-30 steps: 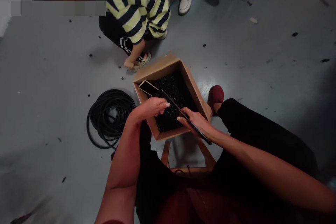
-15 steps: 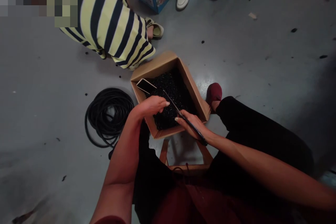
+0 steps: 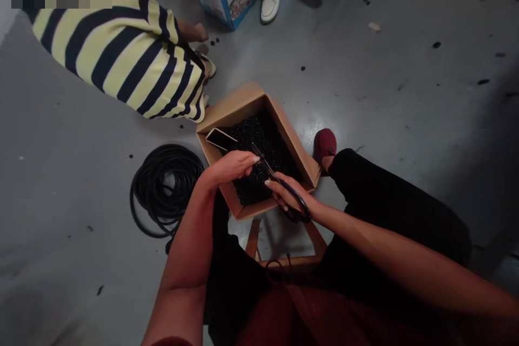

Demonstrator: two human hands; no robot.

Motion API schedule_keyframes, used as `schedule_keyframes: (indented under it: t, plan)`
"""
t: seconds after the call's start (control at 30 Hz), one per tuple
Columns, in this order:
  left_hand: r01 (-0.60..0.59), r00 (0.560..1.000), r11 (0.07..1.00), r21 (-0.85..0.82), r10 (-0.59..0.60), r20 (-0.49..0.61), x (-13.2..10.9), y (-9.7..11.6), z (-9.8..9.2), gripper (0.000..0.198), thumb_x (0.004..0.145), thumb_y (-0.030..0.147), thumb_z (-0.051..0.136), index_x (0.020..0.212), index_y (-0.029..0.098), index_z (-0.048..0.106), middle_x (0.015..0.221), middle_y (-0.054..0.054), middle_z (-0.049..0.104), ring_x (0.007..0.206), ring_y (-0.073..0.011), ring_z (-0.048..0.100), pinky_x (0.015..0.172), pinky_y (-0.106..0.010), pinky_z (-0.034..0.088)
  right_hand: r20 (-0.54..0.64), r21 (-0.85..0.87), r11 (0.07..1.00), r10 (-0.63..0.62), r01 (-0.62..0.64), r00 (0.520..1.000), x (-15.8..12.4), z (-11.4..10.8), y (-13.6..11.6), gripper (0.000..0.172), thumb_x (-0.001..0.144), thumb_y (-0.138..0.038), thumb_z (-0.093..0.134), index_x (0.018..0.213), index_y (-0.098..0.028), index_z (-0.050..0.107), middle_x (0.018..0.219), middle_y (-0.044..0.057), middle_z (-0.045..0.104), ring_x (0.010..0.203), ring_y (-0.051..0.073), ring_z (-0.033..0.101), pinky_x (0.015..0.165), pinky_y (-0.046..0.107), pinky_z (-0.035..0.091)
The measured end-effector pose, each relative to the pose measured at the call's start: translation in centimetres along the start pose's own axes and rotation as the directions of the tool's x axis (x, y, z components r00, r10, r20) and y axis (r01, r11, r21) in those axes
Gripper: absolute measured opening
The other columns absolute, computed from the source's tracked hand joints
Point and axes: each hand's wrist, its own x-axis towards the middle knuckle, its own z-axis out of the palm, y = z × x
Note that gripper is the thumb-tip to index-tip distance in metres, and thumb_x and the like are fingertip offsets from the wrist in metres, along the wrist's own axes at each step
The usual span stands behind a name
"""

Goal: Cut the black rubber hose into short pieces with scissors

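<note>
the right hand (image 3: pixel 298 186) grips black scissors (image 3: pixel 268 168) over the cardboard box (image 3: pixel 290 135), inside its near edge. the left hand's (image 3: pixel 235 165) fingers curl in by the blades; how tightly, on what, i can't tell. best snip low over the black pieces (image 3: pixel 259 131), thumb kept clear.

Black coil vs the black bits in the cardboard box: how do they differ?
Shape: the coil is wound in big loops; the bits are small separate pieces.
Place: the coil lies on the floor, left of the cardboard box; the bits are inside it.
Arrangement: the coil forms a rough ring; the bits make a loose heap.
Shared: both are black. Material: can't tell.
</note>
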Motion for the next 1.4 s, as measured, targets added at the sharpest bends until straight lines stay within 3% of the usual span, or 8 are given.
schedule_keyframes:
  t: [0.13, 0.2, 0.3, 0.37, 0.67, 0.87, 1.17, 1.4]
  plan:
    - [-0.067, 0.996, 0.983, -0.171, 0.057, -0.063, -0.4, 0.5, 0.1, 0.044, 0.090, 0.048, 0.034, 0.073, 0.014, 0.057, 0.058, 0.002, 0.048, 0.052, -0.0079, 0.041, 0.052, -0.021, 0.033, -0.033, 0.150, 0.988, -0.020, 0.025, 0.999, 0.7, -0.6, -1.9, 0.027, 0.080, -0.047, 0.052, 0.081, -0.022, 0.041, 0.059, -0.008, 0.047, 0.041, 0.007, 0.044, 0.038, 0.019, 0.037]
    - [-0.081, 0.996, 0.961, -0.265, 0.067, -0.061, -0.5, 0.6, 0.3, 0.041, 0.090, 0.045, 0.038, 0.095, 0.013, 0.061, 0.067, 0.000, 0.053, 0.054, -0.0075, 0.041, 0.051, -0.021, 0.032, -0.106, 0.145, 0.983, -0.095, 0.110, 0.990, 1.2, -1.2, -2.9, 0.024, 0.079, -0.042, 0.054, 0.084, -0.022, 0.043, 0.062, -0.006, 0.050, 0.046, 0.008, 0.048, 0.042, 0.020, 0.041]
    - [-0.072, 0.996, 0.925, -0.373, 0.049, -0.070, -0.6, 0.8, 0.6, 0.054, 0.086, 0.036, 0.046, 0.136, 0.016, 0.041, 0.082, -0.001, 0.056, 0.058, -0.0069, 0.043, 0.051, -0.020, 0.034, -0.215, 0.168, 0.960, -0.186, 0.224, 0.959, 2.1, -1.9, -3.9, 0.023, 0.076, -0.034, 0.056, 0.091, -0.022, 0.045, 0.064, -0.006, 0.053, 0.052, 0.010, 0.052, 0.048, 0.021, 0.045]
    - [-0.076, 0.996, 0.916, -0.394, 0.054, -0.066, -0.7, 0.9, 0.8, 0.063, 0.085, 0.032, 0.048, 0.144, 0.018, 0.030, 0.084, -0.002, 0.056, 0.059, -0.0066, 0.043, 0.053, -0.020, 0.035, -0.250, 0.202, 0.948, -0.194, 0.247, 0.949, 2.4, -2.3, -4.3, 0.027, 0.073, -0.030, 0.056, 0.096, -0.022, 0.044, 0.062, -0.007, 0.052, 0.053, 0.011, 0.053, 0.049, 0.022, 0.045]
    - [-0.122, 0.992, 0.915, -0.384, 0.118, -0.033, -0.5, 0.8, 0.8, 0.059, 0.086, 0.030, 0.048, 0.142, 0.018, 0.034, 0.083, -0.002, 0.058, 0.061, -0.0069, 0.045, 0.056, -0.021, 0.039, -0.245, 0.244, 0.932, -0.207, 0.267, 0.947, 2.8, -2.3, -4.9, 0.028, 0.070, -0.026, 0.058, 0.096, -0.021, 0.046, 0.065, -0.006, 0.054, 0.055, 0.011, 0.054, 0.050, 0.023, 0.046]
    - [-0.116, 0.993, 0.911, -0.396, 0.110, -0.039, -0.2, 0.8, 1.2, 0.072, 0.084, 0.028, 0.050, 0.148, 0.019, 0.018, 0.083, -0.002, 0.059, 0.056, -0.0057, 0.046, 0.052, -0.020, 0.036, -0.263, 0.315, 0.904, -0.211, 0.290, 0.941, 3.0, -2.4, -4.8, 0.034, 0.070, -0.027, 0.064, 0.098, -0.022, 0.047, 0.067, -0.006, 0.055, 0.058, 0.011, 0.057, 0.053, 0.024, 0.046]
    - [-0.110, 0.994, 0.884, -0.454, 0.104, -0.040, -0.1, 1.0, 1.6, 0.081, 0.081, 0.029, 0.056, 0.149, 0.018, 0.014, 0.087, -0.004, 0.061, 0.057, -0.0055, 0.046, 0.053, -0.019, 0.039, -0.193, 0.480, 0.836, -0.194, 0.265, 0.962, 2.5, -2.2, -5.9, 0.042, 0.066, -0.028, 0.070, 0.100, -0.024, 0.047, 0.062, -0.008, 0.054, 0.052, 0.011, 0.054, 0.050, 0.025, 0.043]
    - [-0.154, 0.974, 0.977, -0.144, 0.126, -0.189, 0.1, 0.6, 1.3, 0.041, 0.081, 0.035, 0.055, 0.117, 0.017, 0.057, 0.099, -0.005, 0.065, 0.078, -0.0137, 0.057, 0.070, -0.026, 0.047, -0.349, 0.343, 0.852, -0.275, 0.395, 0.896, 3.2, -2.9, -5.1, 0.042, 0.065, -0.025, 0.070, 0.101, -0.024, 0.048, 0.071, -0.007, 0.055, 0.058, 0.010, 0.054, 0.052, 0.024, 0.043]
